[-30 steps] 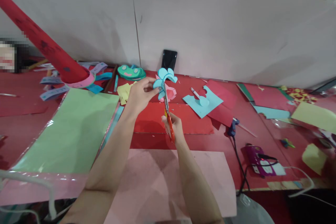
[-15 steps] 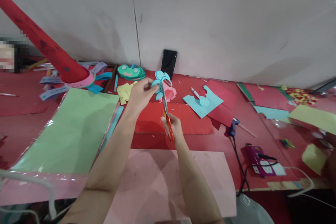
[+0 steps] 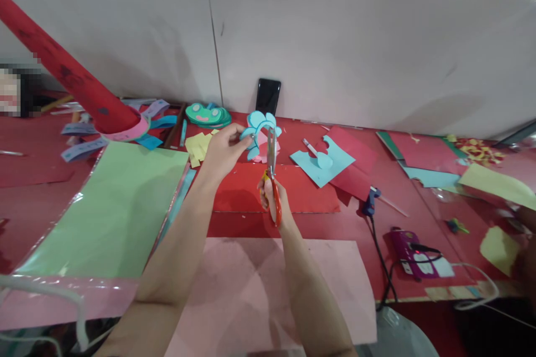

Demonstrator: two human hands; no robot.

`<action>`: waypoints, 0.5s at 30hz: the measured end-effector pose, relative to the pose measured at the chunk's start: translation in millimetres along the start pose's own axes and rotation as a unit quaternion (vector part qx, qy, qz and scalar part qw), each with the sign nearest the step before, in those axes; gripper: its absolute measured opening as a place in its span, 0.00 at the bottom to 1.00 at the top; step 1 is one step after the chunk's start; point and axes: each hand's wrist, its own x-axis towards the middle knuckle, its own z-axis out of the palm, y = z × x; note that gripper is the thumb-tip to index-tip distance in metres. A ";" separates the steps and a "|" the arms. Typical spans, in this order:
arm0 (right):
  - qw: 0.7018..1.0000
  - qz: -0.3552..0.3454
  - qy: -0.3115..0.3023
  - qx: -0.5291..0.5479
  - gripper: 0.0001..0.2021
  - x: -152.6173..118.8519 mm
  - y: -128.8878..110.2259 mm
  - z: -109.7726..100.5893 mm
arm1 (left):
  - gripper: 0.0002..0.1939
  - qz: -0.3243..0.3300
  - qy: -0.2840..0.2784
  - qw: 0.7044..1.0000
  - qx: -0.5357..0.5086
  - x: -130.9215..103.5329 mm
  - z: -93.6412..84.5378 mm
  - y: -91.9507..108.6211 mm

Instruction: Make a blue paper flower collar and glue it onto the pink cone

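Note:
My left hand (image 3: 229, 149) pinches the left edge of a light blue paper flower cutout (image 3: 256, 120), whose petals curve around an open middle. In my right hand (image 3: 277, 195) are red-handled scissors (image 3: 275, 201), blades pointing up and away from me. The blade tips are at the flower's right side; whether they touch the paper I cannot tell. Behind the flower lies a pink paper cutout (image 3: 262, 157), partly hidden. Below both hands are a bright red sheet (image 3: 238, 189) and, nearer me, a large pale pink sheet (image 3: 238, 279).
A black phone (image 3: 268, 96) leans against the wall. To the right are a light blue offcut (image 3: 341, 157), a glue gun (image 3: 371, 201) with its cord and a purple power box (image 3: 412, 254). Green sheets (image 3: 113, 206), a red cone (image 3: 79, 75) and yellow slips (image 3: 197, 148) are at left.
The scissors have shifted slightly right and turned more upright, with their blades moving from the flower's middle to its right side. My left hand stays nearly still, and more of the flower's right side shows.

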 end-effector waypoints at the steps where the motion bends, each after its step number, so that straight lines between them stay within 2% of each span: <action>1: 1.000 0.004 0.006 0.019 0.25 0.9 -0.7 0.0 | 0.05 0.004 0.000 1.000 0.003 0.3 -1.0 -1.1; 4: 0.997 -0.008 0.051 0.059 0.22 4.2 -2.4 -2.3 | 0.07 0.001 0.004 1.000 0.004 2.0 -3.5 -4.7; 7: 0.992 -0.054 0.089 0.070 0.19 7.7 -3.3 -8.3 | 0.09 -0.004 -0.008 1.000 -0.011 3.2 -5.2 -6.0; 12: 0.985 -0.090 0.141 0.047 0.17 15.3 -3.3 -20.8 | 0.11 -0.028 -0.109 0.992 -0.060 1.0 -7.1 -0.2; 15: 0.978 -0.110 0.151 0.093 0.19 21.6 -0.4 -25.9 | 0.12 -0.039 -0.172 0.983 -0.056 -0.7 -6.5 2.4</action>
